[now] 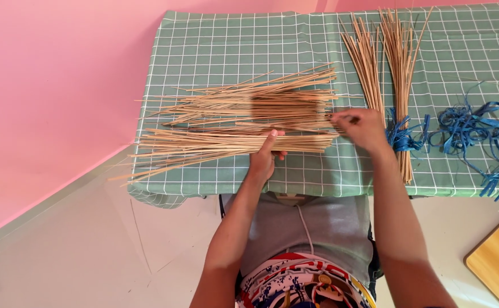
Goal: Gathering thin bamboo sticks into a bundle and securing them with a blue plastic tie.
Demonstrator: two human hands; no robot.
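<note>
Left hand (263, 157) at the near edge of the tabletop (215, 45), fingers curled up around the near layer of a loose pile of thin sticks (243, 114), thumb raised against the sticks' near side. Pile spread sideways across the green checked cloth (318, 177), stretching from just beside the right hand away past the left hand toward the pink wall (49, 85), some tips poking over the cloth's edge.

Right hand (360, 126) at the blunt end of the same pile, fingers drawn together and pinching the ends of a few sticks. Just beyond this hand, on its outer side, two tied bundles of sticks (392, 63) lying lengthwise, fanning out toward the far edge, bound near their lower end with blue ribbon (399, 137). Farther out from the right hand, a loose tangle of blue strips (477, 128) on the cloth, well apart from the pile.

Below the right forearm and off the tabletop, the corner of a wooden board (497, 259) on the pale floor (89, 251).
</note>
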